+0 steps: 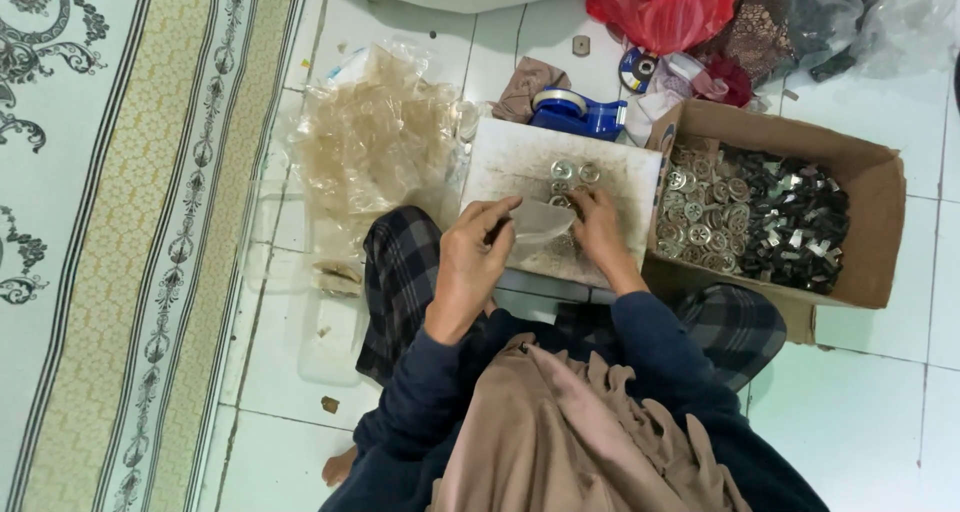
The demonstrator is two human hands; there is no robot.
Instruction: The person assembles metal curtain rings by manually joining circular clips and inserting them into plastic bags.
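My left hand (470,257) holds a small clear plastic bag (540,222) by its mouth, just above a white board (510,162) that rests on my lap. My right hand (600,227) lies on the board to the right of the bag, fingers bent over some small round metal pieces (575,172) scattered there. Whether those fingers pinch a piece is hidden.
A cardboard box (870,222) at the right holds many silver rings and dark metal clips. Behind the board sit a blue tape dispenser (580,112) and a heap of clear plastic bags (375,137). A red bag (665,7) lies at the back. A patterned rug (130,222) covers the left.
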